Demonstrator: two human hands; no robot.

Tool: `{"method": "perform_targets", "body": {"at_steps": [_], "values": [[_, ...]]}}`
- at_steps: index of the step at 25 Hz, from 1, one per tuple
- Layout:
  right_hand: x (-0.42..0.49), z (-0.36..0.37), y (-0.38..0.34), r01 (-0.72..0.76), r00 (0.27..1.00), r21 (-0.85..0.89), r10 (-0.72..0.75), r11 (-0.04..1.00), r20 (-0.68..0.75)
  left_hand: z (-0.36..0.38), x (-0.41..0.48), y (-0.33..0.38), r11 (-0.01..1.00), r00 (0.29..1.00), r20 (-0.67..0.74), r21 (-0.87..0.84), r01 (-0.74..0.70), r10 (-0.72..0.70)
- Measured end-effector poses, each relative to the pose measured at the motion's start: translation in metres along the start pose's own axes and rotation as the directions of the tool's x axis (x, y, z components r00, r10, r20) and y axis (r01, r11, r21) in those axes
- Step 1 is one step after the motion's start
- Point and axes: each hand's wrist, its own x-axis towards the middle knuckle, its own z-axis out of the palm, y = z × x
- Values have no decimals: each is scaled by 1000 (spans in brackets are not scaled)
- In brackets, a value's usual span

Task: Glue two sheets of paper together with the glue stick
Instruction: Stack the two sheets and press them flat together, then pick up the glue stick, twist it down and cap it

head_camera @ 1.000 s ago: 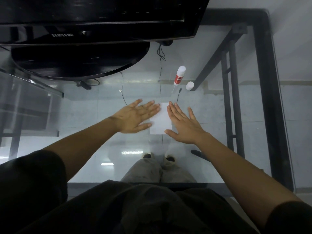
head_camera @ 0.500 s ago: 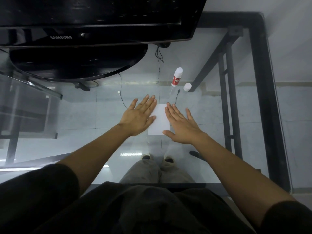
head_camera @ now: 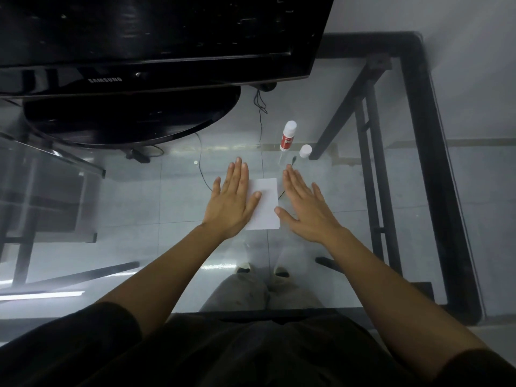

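A small white paper sheet [head_camera: 265,203] lies flat on the glass table [head_camera: 349,191]; whether it is one sheet or two stacked I cannot tell. My left hand [head_camera: 231,202] rests flat, palm down, over the paper's left edge, thumb on the sheet. My right hand [head_camera: 305,208] lies flat to the right of the sheet, its thumb touching the lower right edge. Both hands hold nothing. A red and white glue stick [head_camera: 287,136] stands upright beyond the paper, and its white cap [head_camera: 305,150] sits just to its right.
A black monitor [head_camera: 156,37] with a round base [head_camera: 131,118] fills the back left. Thin cables [head_camera: 261,107] run down behind the paper. The table's black frame [head_camera: 430,163] borders the right side. My legs and shoes show through the glass.
Both hands have slid apart, the left turning straighter and moving left, the right moving right, so more of the paper shows between them.
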Motion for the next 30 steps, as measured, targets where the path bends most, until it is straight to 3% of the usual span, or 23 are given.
{"method": "perform_targets", "body": {"at_steps": [3, 6, 17, 21, 23, 25, 27, 30], "values": [[1, -3, 13, -188, 978, -53, 182, 981, -101, -23, 43, 19, 976, 995, -98, -214, -27, 6], [1, -2, 25, -313, 949, -111, 306, 943, -75, -37, 85, 36, 936, 993, -110, -353, 8, -50], [1, 8, 34, -298, 954, -123, 300, 947, -2, -37, 109, 47, 831, 988, -149, -546, -109, 32], [5, -2, 30, -300, 949, -116, 309, 947, 69, -48, 83, 53, 771, 973, -216, -633, -74, -84], [5, -19, 27, -294, 944, -41, 296, 955, 147, -59, 71, 56, 735, 961, -215, -677, -16, -176], [5, -43, 16, -283, 956, 113, 269, 953, 120, -72, 57, 58, 646, 946, -192, -763, 23, -261], [8, -71, -2, -251, 958, 322, 281, 913, -49, -85, 46, 58, 531, 923, -194, -847, 12, -331], [13, -120, -51, -92, 887, 641, 355, 762, -294, -112, 29, 63, 407, 884, -298, -903, -139, -359]]}}
